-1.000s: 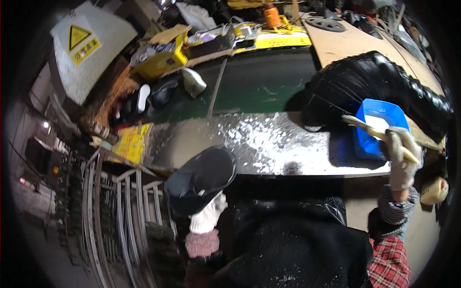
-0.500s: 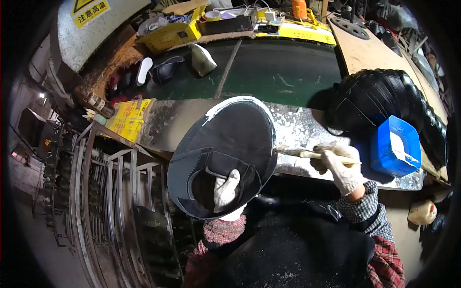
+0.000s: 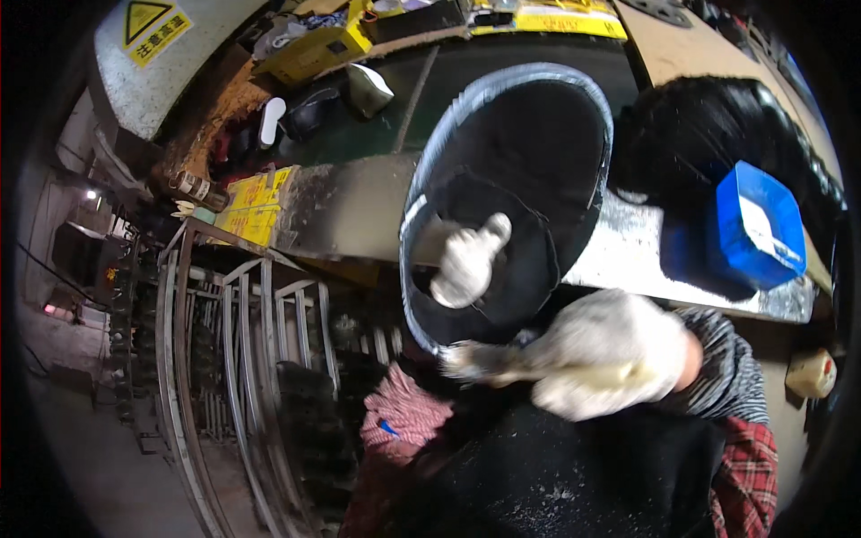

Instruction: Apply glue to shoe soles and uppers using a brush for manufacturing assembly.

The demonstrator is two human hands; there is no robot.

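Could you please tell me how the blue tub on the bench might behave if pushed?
The blue tub would probably slide rather than roll, given its flat-looking sides. Its white contents might spill if it tipped, since the top is open. Its plastic-looking walls seem fairly stiff, standing without support.

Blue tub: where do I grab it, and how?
Probably hold the tub by its outer walls, just under the rim, squeezing opposite sides. Come from the near side, since the black pile crowds its far side. Its top is open with white stuff inside, so keep fingers out and keep it level.
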